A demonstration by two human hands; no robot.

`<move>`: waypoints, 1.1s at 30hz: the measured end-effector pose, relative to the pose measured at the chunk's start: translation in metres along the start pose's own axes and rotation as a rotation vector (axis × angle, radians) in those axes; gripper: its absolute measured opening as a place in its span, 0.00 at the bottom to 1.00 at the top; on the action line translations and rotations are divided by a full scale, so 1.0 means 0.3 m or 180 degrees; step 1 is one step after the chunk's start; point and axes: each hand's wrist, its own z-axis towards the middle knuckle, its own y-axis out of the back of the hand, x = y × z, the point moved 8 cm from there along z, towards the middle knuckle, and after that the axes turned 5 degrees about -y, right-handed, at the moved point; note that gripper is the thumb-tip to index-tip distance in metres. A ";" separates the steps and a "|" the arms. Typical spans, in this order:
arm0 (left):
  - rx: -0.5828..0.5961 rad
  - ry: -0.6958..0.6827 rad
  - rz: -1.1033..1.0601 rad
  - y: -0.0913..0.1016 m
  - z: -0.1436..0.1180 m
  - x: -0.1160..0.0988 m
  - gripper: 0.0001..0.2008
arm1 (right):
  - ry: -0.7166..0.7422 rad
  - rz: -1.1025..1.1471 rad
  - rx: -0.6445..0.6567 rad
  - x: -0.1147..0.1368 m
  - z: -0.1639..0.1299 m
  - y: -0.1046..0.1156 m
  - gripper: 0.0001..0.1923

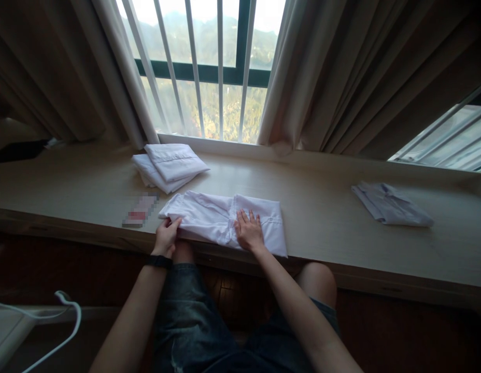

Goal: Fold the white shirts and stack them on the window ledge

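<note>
A white garment (pixel 209 212), partly folded into a long rectangle, lies at the front edge of the wooden ledge (pixel 314 207). My left hand (pixel 166 235) pinches its left end near the corner, thumb on top. Lying flat on the cloth right of its middle is my right hand (pixel 249 230), fingers stretched out and slightly spread. The right end of the garment is smooth and squared; the left part is wrinkled. Whether it is a shirt or something else I cannot tell.
Folded white cloths (pixel 172 166) are stacked behind, toward the window. Another folded white garment (pixel 392 204) lies far right. A blurred-out flat item (pixel 141 210) sits left of my left hand. A white hanger (pixel 75 316) is at lower left. Curtains (pixel 322 77) flank the barred window.
</note>
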 end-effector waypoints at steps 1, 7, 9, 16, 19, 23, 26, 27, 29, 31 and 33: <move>0.0000 -0.0037 -0.0226 -0.015 -0.006 -0.005 0.14 | 0.0002 0.0009 -0.0007 0.000 0.000 0.000 0.30; 0.0159 0.0247 -0.1275 -0.096 -0.007 -0.008 0.18 | -0.0019 0.0053 -0.0001 -0.002 0.002 0.000 0.30; 0.0061 0.0566 -0.1174 -0.098 0.003 0.017 0.18 | -0.0019 0.0065 -0.0002 -0.002 0.002 0.001 0.30; 0.0213 0.0514 -0.1046 -0.109 0.025 -0.008 0.18 | 0.0002 0.0106 -0.0023 0.001 -0.001 0.009 0.30; 0.0249 0.0649 -0.1001 -0.109 0.029 -0.003 0.15 | 0.0013 0.0086 -0.0048 0.004 -0.002 0.012 0.30; 0.0098 0.0546 -0.0560 -0.105 0.055 -0.030 0.11 | 0.0023 0.0077 -0.0076 0.007 -0.002 0.016 0.29; 0.0375 0.0220 -0.0612 -0.191 0.072 -0.110 0.11 | 0.0024 0.0065 -0.0030 0.009 -0.002 0.014 0.29; 0.0509 0.0115 -0.0637 -0.239 0.070 -0.140 0.12 | 0.0018 0.0064 -0.0026 0.010 -0.001 0.014 0.29; 0.0837 -0.0192 -0.0486 -0.362 0.039 -0.200 0.15 | 0.0006 0.0067 -0.0050 0.012 -0.001 0.020 0.28; 0.1389 -0.0778 0.0068 -0.521 -0.049 -0.246 0.18 | -0.0003 0.0071 -0.0132 0.015 -0.001 0.035 0.27; 0.2257 -0.1605 0.0911 -0.700 -0.222 -0.240 0.20 | 0.0089 0.0095 -0.0304 0.024 -0.005 0.062 0.26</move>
